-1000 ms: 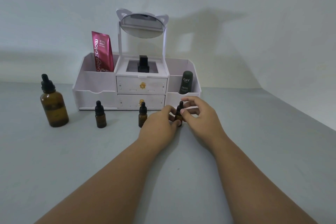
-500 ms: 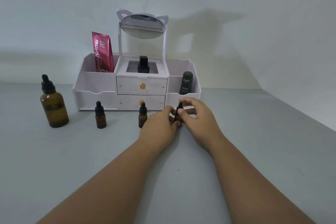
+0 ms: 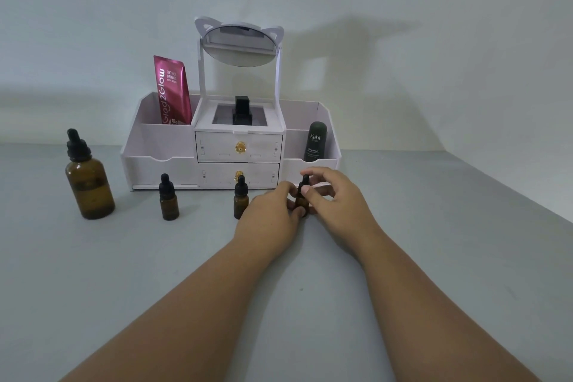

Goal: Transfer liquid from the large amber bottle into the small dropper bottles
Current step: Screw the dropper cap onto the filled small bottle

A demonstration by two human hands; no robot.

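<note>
Four amber glass bottles with black dropper caps stand in a loose row on the grey tabletop point(image 3: 93, 273), and we take them from our nine o'clock across to three. Farthest out at ten o'clock is the large amber bottle point(image 3: 89, 183), upright, capped, with dark liquid showing in its lower part. Next comes the first small dropper bottle point(image 3: 168, 199), standing alone and well apart from its neighbours. Toward twelve o'clock is the second small dropper bottle point(image 3: 240, 198), just beside the knuckles of our left hand point(image 3: 273, 217). That hand is curled narrowly around the base of the third small dropper bottle point(image 3: 302, 195), holding it upright on the table. Our right hand point(image 3: 336, 200) meets it from one o'clock, thumb and fingertips pinched on the black cap, with the rubber bulb poking up above them. We cannot tell whether the cap is loose or tight.

Behind the row, at twelve o'clock, sits a pale lilac plastic organiser point(image 3: 161, 146) with two small drawers and a tilted oval mirror point(image 3: 239, 46) with cat ears. Its left compartment holds a magenta tube point(image 3: 172, 90), its middle well a black square-capped bottle point(image 3: 242, 111), its right compartment a dark green rounded container point(image 3: 315, 141).
</note>
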